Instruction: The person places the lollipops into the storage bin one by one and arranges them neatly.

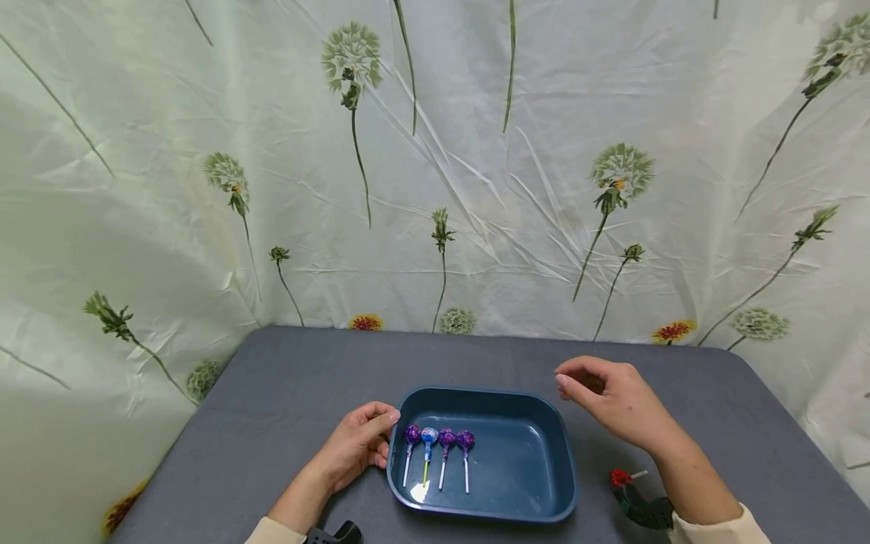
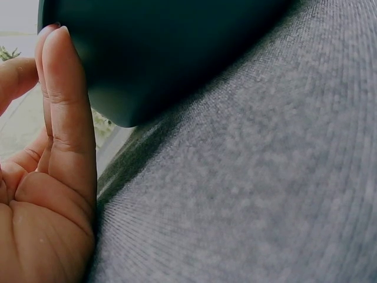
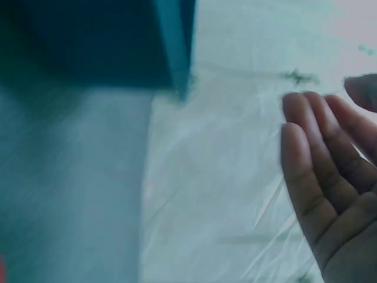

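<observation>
A dark blue rectangular tray (image 1: 503,510) sits on the table. My left hand (image 1: 360,438) grips its left rim, thumb over the edge and fingers against the outer wall; the left wrist view shows those fingers (image 2: 68,100) along the tray's side. Inside the tray, toward its left, several lollipops stand in a row with sticks toward me: a blue one (image 1: 429,436) among purple ones (image 1: 465,440). My right hand (image 1: 621,400) hovers beyond the tray's right back corner, fingers loosely bent and holding nothing. A red lollipop (image 1: 620,477) lies near my right wrist.
Grey cloth covers the table (image 1: 299,385). A pale curtain (image 1: 435,151) printed with dandelions hangs behind and along the sides. Black straps are on both wrists, the right strap (image 1: 642,508) close to the red lollipop.
</observation>
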Tool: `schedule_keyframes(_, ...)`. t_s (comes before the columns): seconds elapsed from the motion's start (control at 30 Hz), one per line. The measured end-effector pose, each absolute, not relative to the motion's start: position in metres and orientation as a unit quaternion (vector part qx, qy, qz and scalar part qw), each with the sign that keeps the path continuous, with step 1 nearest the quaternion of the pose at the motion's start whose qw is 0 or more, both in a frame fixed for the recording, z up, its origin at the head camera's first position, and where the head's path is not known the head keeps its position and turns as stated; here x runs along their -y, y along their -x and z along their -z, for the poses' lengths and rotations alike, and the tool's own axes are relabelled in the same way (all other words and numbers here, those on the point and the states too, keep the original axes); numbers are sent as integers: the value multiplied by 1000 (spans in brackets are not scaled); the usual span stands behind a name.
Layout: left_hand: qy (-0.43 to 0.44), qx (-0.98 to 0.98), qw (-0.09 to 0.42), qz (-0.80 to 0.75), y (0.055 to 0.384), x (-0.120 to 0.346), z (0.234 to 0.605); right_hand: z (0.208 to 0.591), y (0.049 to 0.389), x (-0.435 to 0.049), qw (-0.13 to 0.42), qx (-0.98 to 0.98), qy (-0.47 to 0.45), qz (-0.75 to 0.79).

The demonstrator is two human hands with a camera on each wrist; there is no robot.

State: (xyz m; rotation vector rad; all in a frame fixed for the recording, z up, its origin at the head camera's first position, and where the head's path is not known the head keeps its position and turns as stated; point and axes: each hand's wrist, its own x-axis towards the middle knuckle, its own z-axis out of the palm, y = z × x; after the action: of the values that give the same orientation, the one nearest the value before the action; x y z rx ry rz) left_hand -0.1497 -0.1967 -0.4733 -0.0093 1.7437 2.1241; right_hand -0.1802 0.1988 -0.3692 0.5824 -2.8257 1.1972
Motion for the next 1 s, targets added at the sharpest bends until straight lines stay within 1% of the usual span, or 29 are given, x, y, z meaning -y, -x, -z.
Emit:
schedule_keyframes(0.03,3,-623,195,-757,150,197,473,374,179,-205,19,903,-173,-392)
schedule_keyframes(0.1,3,-625,196,-756,150,197,472,384,175,-215,21,904,-142,-403)
schedule_keyframes(0.17,3,-625,196,-756,149,198,471,396,172,-224,3,908,-125,-399)
schedule_keyframes(0.23,4,-625,194,-756,149,198,471,408,168,-231,-33,915,-121,-383)
schedule_keyframes(0.3,4,-625,192,-756,149,199,471,416,166,-239,-80,917,-134,-367)
schedule_keyframes(0.4,3,-626,190,-757,150,199,471,421,162,-250,-148,905,-155,-368)
schedule_keyframes(0.5,3,-626,189,-756,150,199,472,421,160,-260,-190,887,-163,-388)
schedule_keyframes(0.6,5,-626,191,-756,149,198,473,423,159,-267,-203,881,-168,-393)
schedule_keyframes(0.83,10,-629,193,-753,150,197,473,425,160,-278,-196,902,-165,-347)
schedule_keyframes(1.0,12,-631,192,-752,150,197,472,425,160,-281,-209,915,-145,-313)
